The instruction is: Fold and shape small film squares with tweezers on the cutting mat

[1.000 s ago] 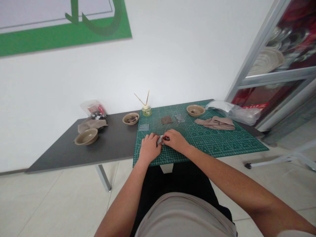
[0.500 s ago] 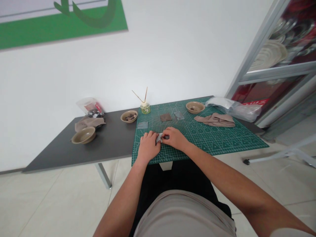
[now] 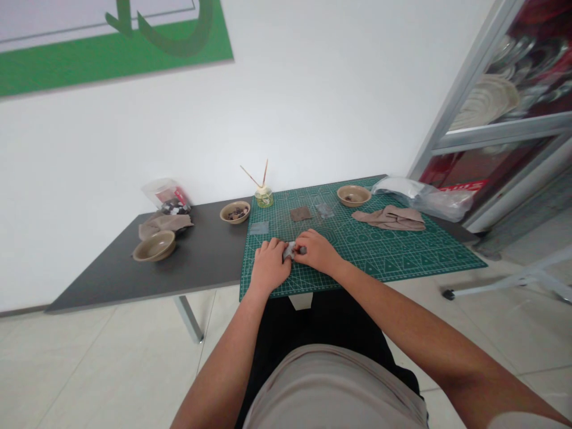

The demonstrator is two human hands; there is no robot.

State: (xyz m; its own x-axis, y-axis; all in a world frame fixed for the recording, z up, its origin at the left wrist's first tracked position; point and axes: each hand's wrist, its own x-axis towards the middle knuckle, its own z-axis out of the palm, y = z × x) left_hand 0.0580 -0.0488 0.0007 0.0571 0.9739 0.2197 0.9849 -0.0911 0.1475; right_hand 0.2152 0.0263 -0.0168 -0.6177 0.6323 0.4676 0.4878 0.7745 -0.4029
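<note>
My left hand [image 3: 270, 265] rests on the green cutting mat [image 3: 375, 256] near its front edge, its fingers bent and its thumb against a small pale grey piece [image 3: 289, 250]. From the other side my right hand [image 3: 318, 251] pinches that same piece between thumb and fingertips. A bit of dark grey shows under the right fingers. The piece is too small and too covered to tell its kind. Just beyond the hands lie a clear plastic square [image 3: 259, 227], a brown square [image 3: 301, 213] and a crumpled clear plastic piece [image 3: 325, 210].
A bowl with dark bits [image 3: 235, 212] stands beside a glass bottle with sticks [image 3: 264, 196]. Farther right are another bowl [image 3: 354, 195], a brown cloth [image 3: 393, 218] and plastic bags [image 3: 429, 196]. On the left are a bowl [image 3: 155, 246], a cloth [image 3: 164, 224] and a clear tub [image 3: 164, 193].
The camera view has shifted very slightly. Both hands stay at the same spot on the mat, with the right fingertips slightly shifted on the pale grey piece.
</note>
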